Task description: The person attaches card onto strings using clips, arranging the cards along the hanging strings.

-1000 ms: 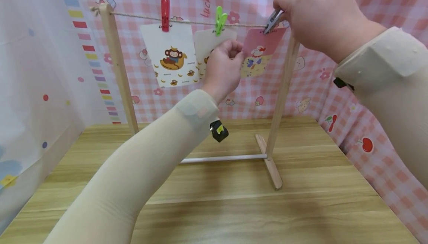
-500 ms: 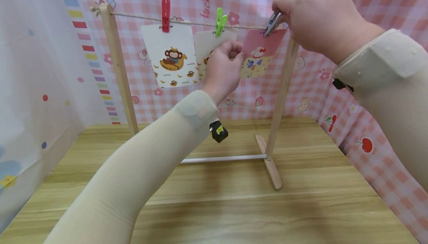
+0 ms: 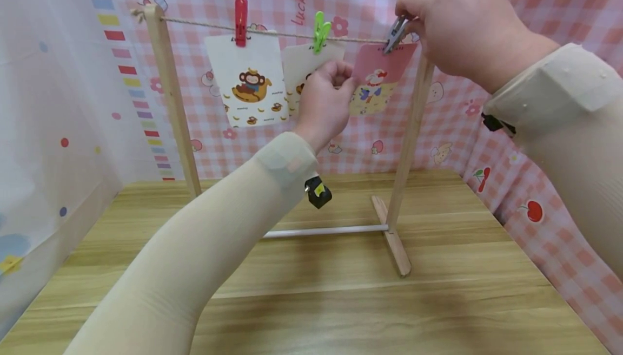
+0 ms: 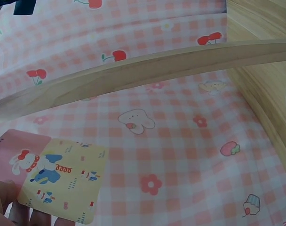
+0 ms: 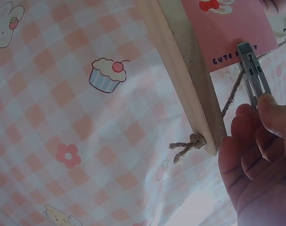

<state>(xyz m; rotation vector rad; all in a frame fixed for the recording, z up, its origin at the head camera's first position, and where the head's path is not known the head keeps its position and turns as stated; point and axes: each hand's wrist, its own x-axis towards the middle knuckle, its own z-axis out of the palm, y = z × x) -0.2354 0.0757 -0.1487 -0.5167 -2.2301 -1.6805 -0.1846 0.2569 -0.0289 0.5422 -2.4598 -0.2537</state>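
My left hand (image 3: 327, 98) pinches the left edge of a pink and yellow rabbit card (image 3: 377, 76), with the thumb on its front in the left wrist view. The right hand (image 3: 457, 27) holds a grey clothespin (image 3: 396, 34) between thumb and fingers. In the right wrist view the clothespin's (image 5: 252, 66) tip lies over the card's lettered top edge, at the twine (image 5: 233, 94). To the left, a red clothespin (image 3: 240, 22) holds a white monkey card (image 3: 253, 73) on the line. A green clothespin (image 3: 321, 33) holds another white card (image 3: 299, 57), partly hidden behind my left hand.
The twine runs between two wooden posts, the left post (image 3: 172, 90) and the right post (image 3: 411, 144). A white rod (image 3: 326, 230) joins the stand low down, above the wooden table (image 3: 311, 311). Behind hangs a pink checked cloth (image 3: 370, 155).
The twine and the rabbit card sit slightly lower than a second ago. My right hand has sunk a little with the grey clothespin; the left hand keeps its hold on the card.
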